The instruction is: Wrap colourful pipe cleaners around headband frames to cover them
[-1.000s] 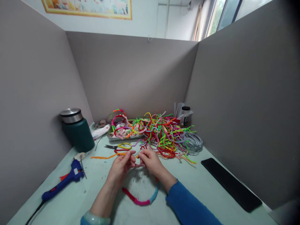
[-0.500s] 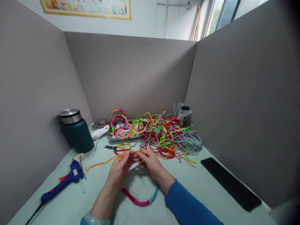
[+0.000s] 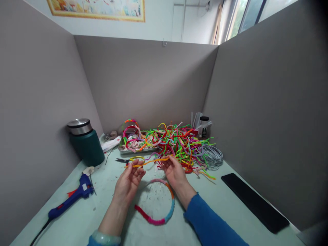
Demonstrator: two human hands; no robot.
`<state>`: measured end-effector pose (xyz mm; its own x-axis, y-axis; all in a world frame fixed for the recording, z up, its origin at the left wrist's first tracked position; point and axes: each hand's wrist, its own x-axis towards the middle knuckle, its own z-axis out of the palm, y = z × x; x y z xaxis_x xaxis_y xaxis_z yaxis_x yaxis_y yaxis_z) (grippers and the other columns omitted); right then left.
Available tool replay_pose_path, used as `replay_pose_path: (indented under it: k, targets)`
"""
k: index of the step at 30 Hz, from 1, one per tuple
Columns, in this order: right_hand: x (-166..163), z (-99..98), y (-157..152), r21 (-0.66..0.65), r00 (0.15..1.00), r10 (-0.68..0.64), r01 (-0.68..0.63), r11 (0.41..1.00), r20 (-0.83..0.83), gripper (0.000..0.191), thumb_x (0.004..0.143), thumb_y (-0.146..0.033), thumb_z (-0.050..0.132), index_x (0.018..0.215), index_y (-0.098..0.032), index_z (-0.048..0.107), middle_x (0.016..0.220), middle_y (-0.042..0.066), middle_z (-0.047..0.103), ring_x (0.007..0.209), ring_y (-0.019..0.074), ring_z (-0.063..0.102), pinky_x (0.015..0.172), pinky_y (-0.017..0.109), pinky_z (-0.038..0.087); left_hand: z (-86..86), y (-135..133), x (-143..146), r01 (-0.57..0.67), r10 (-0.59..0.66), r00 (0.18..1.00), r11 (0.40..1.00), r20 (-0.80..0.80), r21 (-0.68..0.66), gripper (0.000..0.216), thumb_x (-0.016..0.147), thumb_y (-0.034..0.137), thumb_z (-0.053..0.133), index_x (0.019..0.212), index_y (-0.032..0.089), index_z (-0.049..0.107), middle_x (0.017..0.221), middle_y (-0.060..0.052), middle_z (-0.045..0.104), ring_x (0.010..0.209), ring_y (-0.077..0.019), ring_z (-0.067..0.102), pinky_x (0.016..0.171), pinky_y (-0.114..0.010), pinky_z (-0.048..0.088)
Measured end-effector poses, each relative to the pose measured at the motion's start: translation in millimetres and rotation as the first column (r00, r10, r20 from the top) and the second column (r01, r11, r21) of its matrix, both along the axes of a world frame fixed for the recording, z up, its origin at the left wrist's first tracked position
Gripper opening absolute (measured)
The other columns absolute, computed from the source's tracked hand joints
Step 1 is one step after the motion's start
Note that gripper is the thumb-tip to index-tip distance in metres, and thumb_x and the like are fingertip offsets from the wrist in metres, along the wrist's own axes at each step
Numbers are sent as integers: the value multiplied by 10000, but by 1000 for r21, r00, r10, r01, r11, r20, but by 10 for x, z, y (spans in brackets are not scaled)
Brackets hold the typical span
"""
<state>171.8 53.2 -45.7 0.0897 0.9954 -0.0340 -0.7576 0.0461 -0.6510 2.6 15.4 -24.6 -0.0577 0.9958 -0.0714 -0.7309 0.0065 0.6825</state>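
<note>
Left hand (image 3: 128, 181) and right hand (image 3: 175, 172) are each pinching one end of a fuzzy orange pipe cleaner (image 3: 150, 161) between thumb and fingers, spare fingers loosely spread. They are holding it taut above mid-surface (image 3: 217, 201), probably to keep it straight. A multicoloured wrapped hoop (image 3: 154, 221) is lying flat below, toward the near edge.

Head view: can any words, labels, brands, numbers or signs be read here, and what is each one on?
No text can be read.
Glue gun: a white sticker near its front, too small to read.
Bottle at the back: label too blurred to read.
Framed picture on the wall: cut off at the top, no writing can be made out.
</note>
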Motion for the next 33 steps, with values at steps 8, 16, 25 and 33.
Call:
replay_pose_path:
  k: [8,16,25,33]
  targets:
    - [27,38,-19,25,998,48,-47,999,-43,105,742,-284,599,721,-207,531,663,-2,582,708,158,612,741,321,513,13,-65,44,139,-137,990,989,-38,52,192,836,233,528,900,100,650,554,7,569,440,-78,514,588,-279,535]
    - [260,243,-68,0,899,418,-422,907,132,198,728,-329,652,718,-171,533,522,-71,395,377,38,270,323,139,206,91,-82,-40,122,-116,977,992,-181,23,322,749,353,631,992,143,644,790,-28,661,387,-13,391,502,-221,481]
    - [-140,25,-265,245,385,-105,-334,910,917,156,795,-275,573,704,-177,654,647,-2,612,606,120,534,552,209,390,-99,-42,99,142,-155,812,988,-563,-66,291,588,310,756,804,128,686,598,11,604,378,-47,410,398,-191,400]
    - [-103,42,-271,304,275,-212,-353,885,938,172,835,-251,527,744,-188,658,653,-9,620,593,114,526,551,210,349,-77,-35,58,152,-131,776,988,-617,-18,266,646,369,707,764,134,665,665,-9,610,396,-50,431,415,-194,393]
